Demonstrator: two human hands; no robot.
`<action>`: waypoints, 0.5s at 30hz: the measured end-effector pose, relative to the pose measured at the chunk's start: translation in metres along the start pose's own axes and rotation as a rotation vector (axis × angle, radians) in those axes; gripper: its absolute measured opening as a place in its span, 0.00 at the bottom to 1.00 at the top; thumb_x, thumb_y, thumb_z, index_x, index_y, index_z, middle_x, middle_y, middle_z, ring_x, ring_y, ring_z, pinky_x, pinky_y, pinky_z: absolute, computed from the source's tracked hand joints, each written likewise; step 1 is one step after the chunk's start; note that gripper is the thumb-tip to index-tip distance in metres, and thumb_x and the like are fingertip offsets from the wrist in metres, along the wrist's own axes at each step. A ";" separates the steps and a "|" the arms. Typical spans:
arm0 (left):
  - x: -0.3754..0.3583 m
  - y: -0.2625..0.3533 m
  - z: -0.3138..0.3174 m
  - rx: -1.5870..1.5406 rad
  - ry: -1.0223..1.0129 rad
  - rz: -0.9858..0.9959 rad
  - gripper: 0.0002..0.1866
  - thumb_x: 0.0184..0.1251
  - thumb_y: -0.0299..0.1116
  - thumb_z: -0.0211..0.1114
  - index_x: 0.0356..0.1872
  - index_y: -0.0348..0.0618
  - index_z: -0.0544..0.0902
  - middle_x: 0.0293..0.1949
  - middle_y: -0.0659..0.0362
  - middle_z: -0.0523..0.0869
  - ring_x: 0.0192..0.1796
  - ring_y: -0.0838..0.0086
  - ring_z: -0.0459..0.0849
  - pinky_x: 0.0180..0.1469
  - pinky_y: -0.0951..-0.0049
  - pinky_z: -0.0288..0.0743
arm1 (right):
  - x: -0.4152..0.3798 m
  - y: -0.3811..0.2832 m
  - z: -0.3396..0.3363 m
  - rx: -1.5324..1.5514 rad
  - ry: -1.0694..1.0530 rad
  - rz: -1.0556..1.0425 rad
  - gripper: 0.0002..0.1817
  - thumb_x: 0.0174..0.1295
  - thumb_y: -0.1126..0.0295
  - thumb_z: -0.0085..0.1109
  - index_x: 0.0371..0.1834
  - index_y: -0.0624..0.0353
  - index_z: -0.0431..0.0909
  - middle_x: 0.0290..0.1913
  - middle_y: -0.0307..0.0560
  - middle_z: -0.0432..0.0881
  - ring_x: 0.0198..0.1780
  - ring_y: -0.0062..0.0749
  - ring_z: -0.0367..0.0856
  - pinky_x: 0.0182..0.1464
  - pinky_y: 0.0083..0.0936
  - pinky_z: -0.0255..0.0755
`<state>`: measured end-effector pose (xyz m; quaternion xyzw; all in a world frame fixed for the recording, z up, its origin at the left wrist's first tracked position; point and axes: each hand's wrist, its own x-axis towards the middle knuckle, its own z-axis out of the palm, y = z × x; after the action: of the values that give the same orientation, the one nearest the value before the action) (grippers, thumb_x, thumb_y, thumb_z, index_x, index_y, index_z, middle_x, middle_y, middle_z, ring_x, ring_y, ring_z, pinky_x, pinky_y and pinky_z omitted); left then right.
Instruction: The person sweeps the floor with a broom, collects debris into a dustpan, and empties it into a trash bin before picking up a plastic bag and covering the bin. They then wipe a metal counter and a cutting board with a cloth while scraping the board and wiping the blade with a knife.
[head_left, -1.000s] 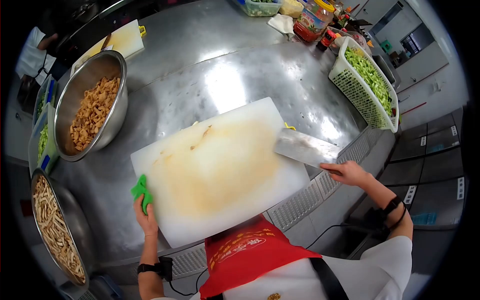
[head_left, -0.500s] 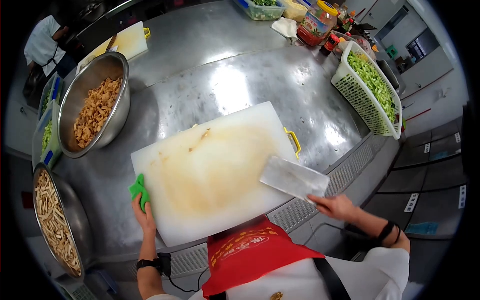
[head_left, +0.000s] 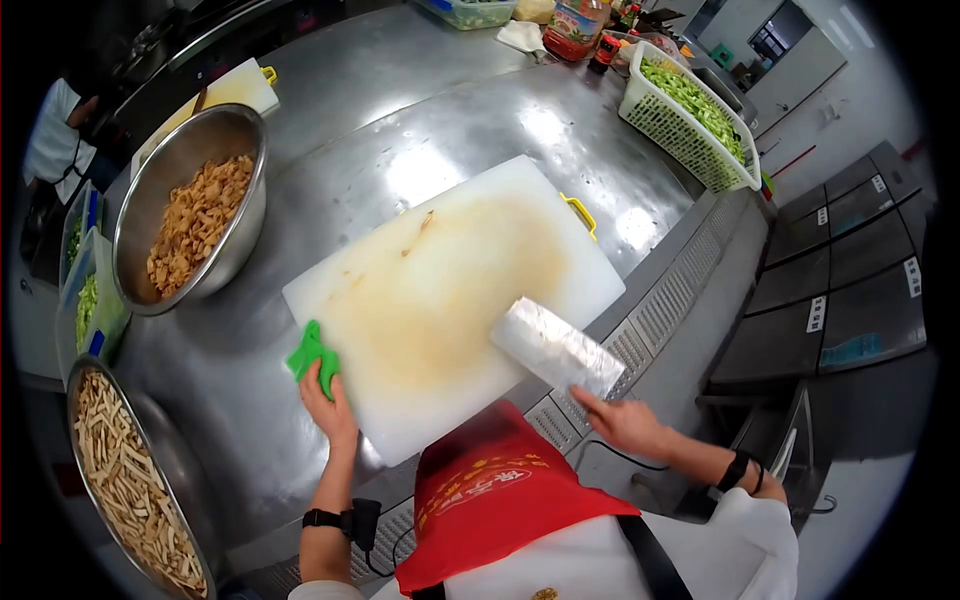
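A bunched green cloth [head_left: 313, 352] is gripped in my left hand [head_left: 328, 402] at the left edge of the white cutting board [head_left: 440, 290]. Brownish stains and a few small scraps mark the board, which has a yellow handle [head_left: 578, 216] at its far right end. My right hand [head_left: 625, 422] is closed around the handle of a cleaver [head_left: 558, 347]. Its broad blade, with bits stuck along the top edge, hangs over the board's front right edge, face turned up.
A steel bowl of brown chopped pieces [head_left: 200, 220] and another of pale strips [head_left: 125, 470] stand left. A white basket [head_left: 690, 140] of cut greens sits far right, near jars [head_left: 575, 28]. Another person [head_left: 58, 140] stands at the far left beside a second cutting board [head_left: 235, 98].
The camera view has turned, shifting the surroundings. My left hand with the green cloth now overlaps the board's left edge more. The cleaver has come nearer my body and tilted more steeply.
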<state>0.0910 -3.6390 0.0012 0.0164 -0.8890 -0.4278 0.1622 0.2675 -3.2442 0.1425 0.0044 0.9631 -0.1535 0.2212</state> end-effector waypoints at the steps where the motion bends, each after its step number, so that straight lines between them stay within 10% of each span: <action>1: 0.000 0.000 -0.003 0.001 -0.003 0.003 0.19 0.62 0.33 0.56 0.55 0.39 0.73 0.51 0.46 0.74 0.55 0.53 0.70 0.59 0.57 0.61 | 0.003 -0.014 0.007 0.021 0.013 0.010 0.27 0.65 0.60 0.46 0.69 0.39 0.57 0.23 0.57 0.79 0.22 0.54 0.78 0.27 0.45 0.74; 9: -0.006 -0.011 -0.007 0.065 0.002 0.051 0.21 0.64 0.39 0.56 0.57 0.44 0.73 0.51 0.49 0.73 0.54 0.53 0.71 0.57 0.56 0.63 | 0.152 -0.095 0.026 0.159 0.302 -0.020 0.27 0.66 0.61 0.42 0.69 0.42 0.56 0.26 0.61 0.79 0.27 0.59 0.78 0.33 0.50 0.72; 15: -0.007 -0.016 -0.011 0.065 -0.016 0.033 0.21 0.63 0.40 0.57 0.57 0.48 0.73 0.52 0.50 0.73 0.54 0.54 0.71 0.56 0.56 0.64 | 0.002 -0.129 0.050 0.057 0.046 0.051 0.28 0.66 0.61 0.42 0.70 0.40 0.55 0.26 0.65 0.79 0.25 0.61 0.79 0.32 0.50 0.76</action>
<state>0.0991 -3.6563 -0.0071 0.0034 -0.9040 -0.3959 0.1613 0.2771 -3.3819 0.1370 0.0390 0.9627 -0.1749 0.2025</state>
